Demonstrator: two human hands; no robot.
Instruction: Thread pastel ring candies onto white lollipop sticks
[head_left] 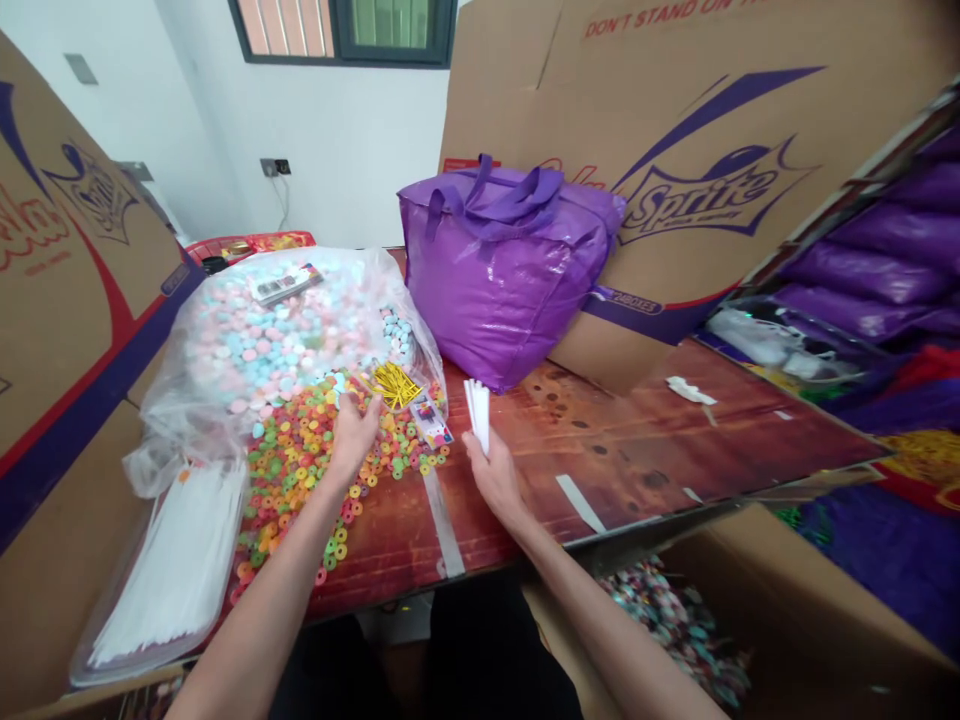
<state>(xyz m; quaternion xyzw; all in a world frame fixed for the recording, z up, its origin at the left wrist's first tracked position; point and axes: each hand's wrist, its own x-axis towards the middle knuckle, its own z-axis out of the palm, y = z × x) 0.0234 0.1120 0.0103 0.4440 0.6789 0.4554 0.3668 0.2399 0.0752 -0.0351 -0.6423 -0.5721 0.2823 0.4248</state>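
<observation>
My left hand point(355, 434) is over a heap of ring-shaped gummy candies point(300, 455). Its thumb and index finger look apart, and a pale blue-white piece point(340, 384) lies at the fingertips; whether they touch is unclear. Just ahead of it are yellow twist ties point(394, 384) and a small printed card packet point(431, 420). My right hand point(491, 465) is closed around several white sticks point(478, 412), held upright over the red table. Behind the heap lies a clear plastic bag point(169, 400) with pink, blue and white round candies point(247, 340).
A clear tray of long white strips point(169, 570) lies at left. A full purple bag point(502, 270) stands at the back of the table point(525, 530). Cardboard panels point(675, 130) rise behind and at left. An open carton point(817, 600) with small wrapped pieces is below right.
</observation>
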